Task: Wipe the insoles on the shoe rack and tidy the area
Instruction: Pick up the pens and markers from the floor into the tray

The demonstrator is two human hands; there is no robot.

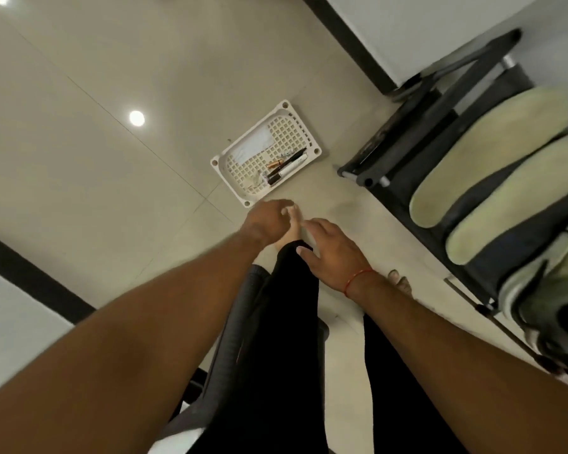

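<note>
On the dark shoe rack at the right of the frame, two pale green insoles side by side, slanting toward the upper right, blurred. Below them at the lower right edge, a grey-green shoe.

On the tiled floor at mid-frame, left of the rack's near corner and apart from it, a white perforated basket. Inside:
- black and white pens along its lower right side
- a small copper-coloured piece just beside them
- a white sheet toward the upper left
- a crumpled scrap near the lower corner

Bare tile between basket and rack, and wide open floor to the left.

Just below the basket, left hand with fingers loosely bent, nothing visible in them. Right hand beside it, fingers apart and relaxed, empty, over a black trouser leg.
</note>
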